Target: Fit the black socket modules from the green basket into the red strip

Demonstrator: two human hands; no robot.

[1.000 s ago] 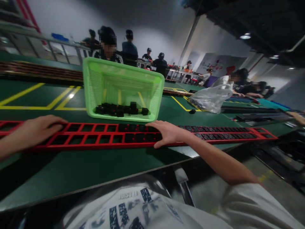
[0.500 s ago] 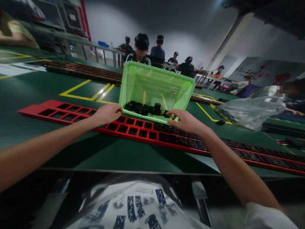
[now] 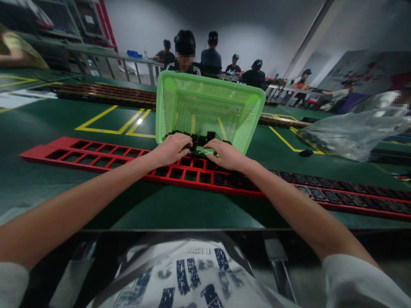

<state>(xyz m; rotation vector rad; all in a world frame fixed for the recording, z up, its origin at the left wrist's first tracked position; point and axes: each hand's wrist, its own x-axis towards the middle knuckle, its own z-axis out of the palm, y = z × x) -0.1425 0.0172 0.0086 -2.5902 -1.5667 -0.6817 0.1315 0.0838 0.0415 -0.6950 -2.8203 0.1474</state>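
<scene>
A green mesh basket (image 3: 208, 102) stands tilted, its opening facing me, with several black parts (image 3: 211, 136) along its lower side. My left hand (image 3: 176, 147) reaches over the basket's near edge among the parts, fingers curled and apart; whether it holds a part cannot be made out. To its right, my right hand (image 3: 223, 154) is at the same edge with its fingers bent; its fingertips are partly hidden. Under both hands runs a long red tray (image 3: 112, 167) with square slots. The slots at its left are bare, while those at the right hold black square pieces (image 3: 302, 179).
Long dark strips (image 3: 109, 94) lie behind the basket at the left. A clear plastic bag (image 3: 346, 132) rests at the right, near a small black piece (image 3: 306, 152). A person (image 3: 185, 49) sits beyond the basket, with other people farther back.
My left hand has moved right from the basket's left corner to the black parts. My right hand has shifted left, so both hands are closer together. The view has shifted slightly.
</scene>
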